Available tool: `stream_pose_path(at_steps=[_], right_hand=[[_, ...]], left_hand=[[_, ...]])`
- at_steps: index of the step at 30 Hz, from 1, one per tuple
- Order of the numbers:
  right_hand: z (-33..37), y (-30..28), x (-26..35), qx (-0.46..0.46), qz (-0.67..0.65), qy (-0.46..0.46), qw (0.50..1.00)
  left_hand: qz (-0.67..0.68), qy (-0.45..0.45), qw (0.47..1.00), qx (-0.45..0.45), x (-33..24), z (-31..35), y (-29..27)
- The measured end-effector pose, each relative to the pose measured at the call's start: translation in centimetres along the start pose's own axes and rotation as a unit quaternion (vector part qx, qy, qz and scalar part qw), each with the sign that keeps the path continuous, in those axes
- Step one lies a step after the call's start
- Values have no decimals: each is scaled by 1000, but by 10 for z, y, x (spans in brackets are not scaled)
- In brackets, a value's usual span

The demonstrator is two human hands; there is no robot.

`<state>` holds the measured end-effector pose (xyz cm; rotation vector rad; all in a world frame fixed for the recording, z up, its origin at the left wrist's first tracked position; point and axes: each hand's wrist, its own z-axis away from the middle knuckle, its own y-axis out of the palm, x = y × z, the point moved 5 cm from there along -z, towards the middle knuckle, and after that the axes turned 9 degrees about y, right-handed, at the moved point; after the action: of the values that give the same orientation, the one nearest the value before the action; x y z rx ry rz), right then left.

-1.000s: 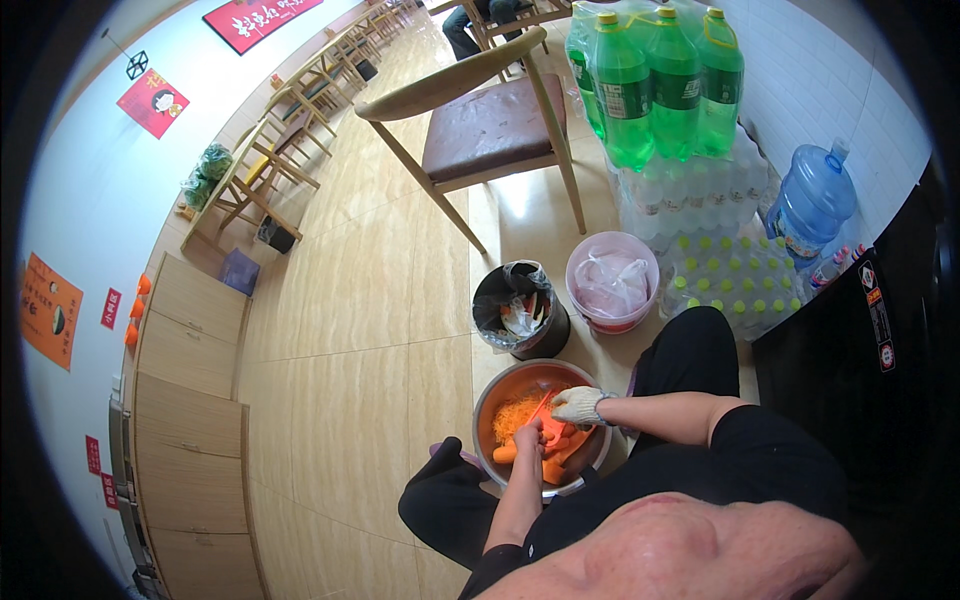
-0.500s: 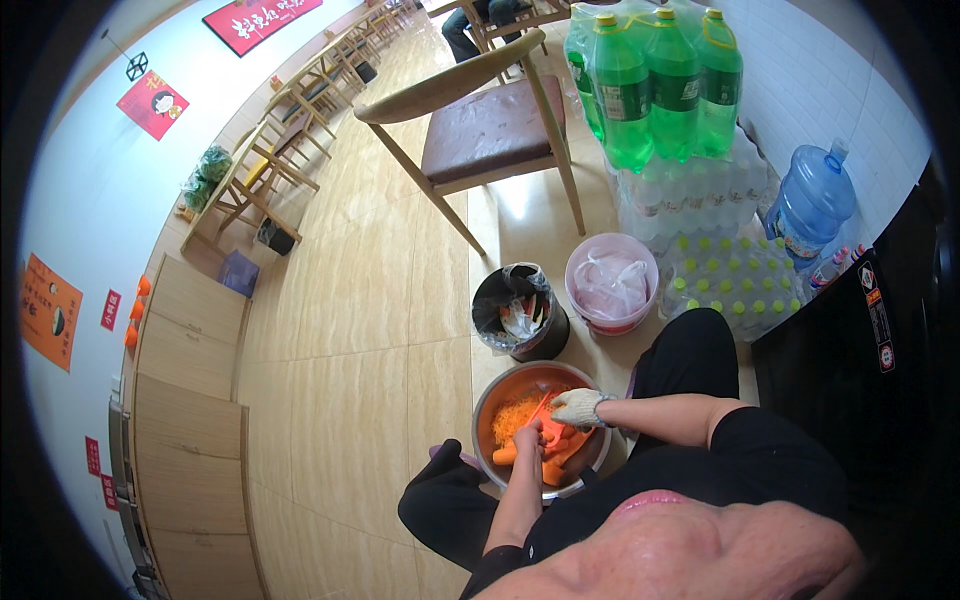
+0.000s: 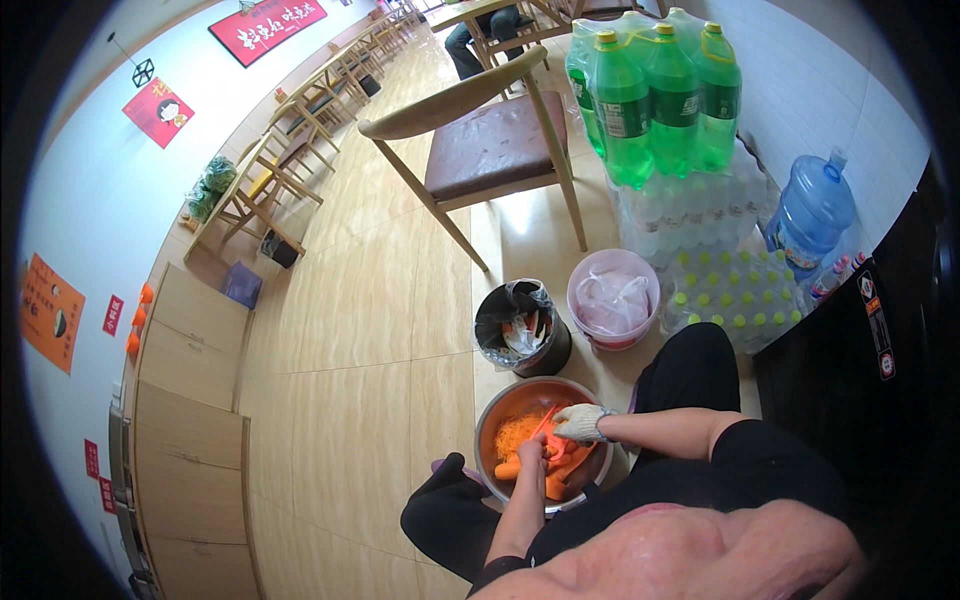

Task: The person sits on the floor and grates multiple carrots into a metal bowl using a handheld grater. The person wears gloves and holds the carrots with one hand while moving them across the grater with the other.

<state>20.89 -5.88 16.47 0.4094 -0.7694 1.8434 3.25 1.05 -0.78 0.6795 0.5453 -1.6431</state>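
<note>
A metal bowl (image 3: 481, 430) stands on the floor close in front of me. Shredded carrot (image 3: 514, 434) is heaped on its left side, and whole carrots (image 3: 508, 469) lie toward the near side. My bare left hand (image 3: 531, 455) is closed round the near end of an orange-red grater (image 3: 549, 421) held slanting over the bowl. My right hand (image 3: 580, 422), in a whitish knit glove, is bent over the grater from the right. Its fingers point down and look closed; whatever they hold is hidden beneath the glove.
Beyond the bowl stand a lined black bin (image 3: 565, 350) with scraps and a pink bucket (image 3: 574, 300) holding a white plastic bag. A wooden chair (image 3: 490, 150), green bottles (image 3: 672, 110), packed bottles (image 3: 735, 290) and a blue water jug (image 3: 815, 205) stand farther off. Wooden cabinets (image 3: 190, 430) line the left.
The whole scene sits slightly lower in the picture. Both hands stay at the grater over the bowl, with the gloved right hand shifted only slightly against it.
</note>
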Motion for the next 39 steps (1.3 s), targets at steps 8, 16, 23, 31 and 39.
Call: stream_pose_path(at_steps=[8,16,23,31,39], right_hand=[[-14,4,-6,-2,-6,-15,1000],[-5,-2,0,-4,4,-6,1000],[0,-4,2,1,0,-2,1000],[-16,3,-5,-11,6,-15,1000],[-10,1,-9,15,-15,23,1000]], left_hand=[[16,9,1000,7,-1,-3,6],[-3,-13,1000,8,-2,0,12],[-4,-3,1000,17,-3,-1,14],[52,-7,999,6,-3,-4,15],[39,7,999,31,-1,-23,14]])
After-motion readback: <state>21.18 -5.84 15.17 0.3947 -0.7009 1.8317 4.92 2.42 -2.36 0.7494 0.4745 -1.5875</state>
